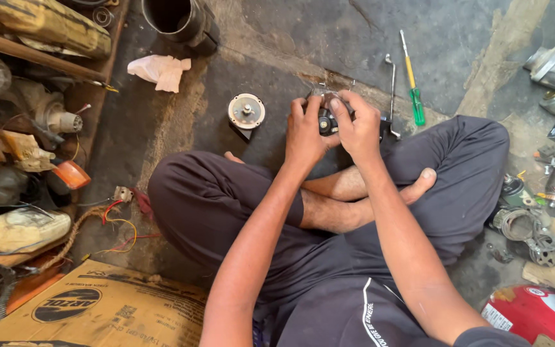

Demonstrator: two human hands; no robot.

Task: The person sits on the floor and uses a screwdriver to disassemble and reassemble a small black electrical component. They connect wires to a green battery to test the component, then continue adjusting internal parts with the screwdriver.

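Left hand (306,132) and right hand (357,125) clamped together on small black motor part (325,122), braced over crossed legs for steadiness; round metal end cap (246,111) on floor just left; green-handled screwdriver (412,80) right, within reach.

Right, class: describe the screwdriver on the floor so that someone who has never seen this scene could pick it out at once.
Start at the person's right hand, which with the left hand holds a small dark part. Look just past it, up and to the right, on the grey floor. There lies the screwdriver, beside a bent metal rod; only it has a yellow and green handle.
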